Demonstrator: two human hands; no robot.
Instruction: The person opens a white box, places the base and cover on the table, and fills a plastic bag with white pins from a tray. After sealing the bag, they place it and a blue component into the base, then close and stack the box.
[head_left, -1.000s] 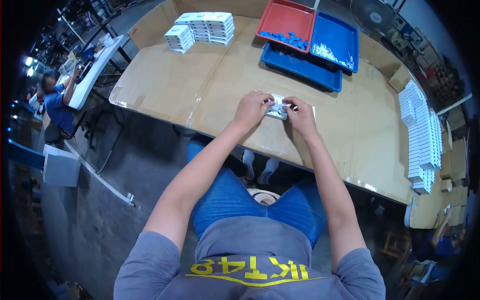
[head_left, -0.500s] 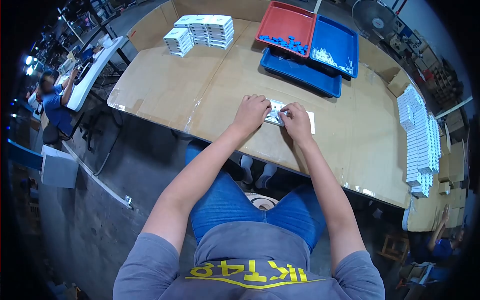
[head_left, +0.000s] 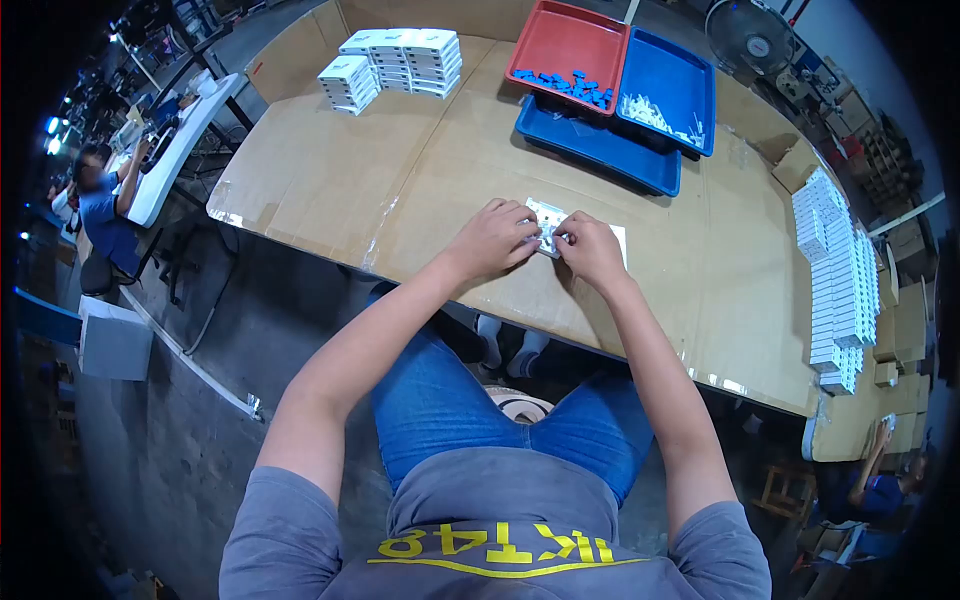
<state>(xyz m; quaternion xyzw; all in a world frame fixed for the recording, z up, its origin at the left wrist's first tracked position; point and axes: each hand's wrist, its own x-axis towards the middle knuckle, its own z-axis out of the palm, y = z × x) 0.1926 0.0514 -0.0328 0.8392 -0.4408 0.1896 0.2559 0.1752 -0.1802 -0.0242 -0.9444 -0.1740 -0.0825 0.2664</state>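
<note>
A flat white plastic part (head_left: 547, 213) with small dark and metallic details lies on the cardboard tabletop between my hands. My left hand (head_left: 495, 238) is closed on its left edge, fingers curled over it. On the right, my right hand (head_left: 592, 248) pinches with thumb and fingertips at the part's surface. Whatever sits in that pinch is too small to make out. A white flat piece (head_left: 621, 240) shows from under and beside my right hand.
Ahead stand a red tray (head_left: 570, 45) with blue pieces, a blue tray (head_left: 668, 75) with white pieces, and a lower blue tray (head_left: 600, 150). White stacked units (head_left: 405, 60) are at back left, more stacks (head_left: 838, 270) at right. A person (head_left: 108, 215) sits at left.
My left hand has shifted slightly down and its fingers now reach lower on the white part. The part appears turned a little. My right hand stays close to it, fingertips slightly moved left.
</note>
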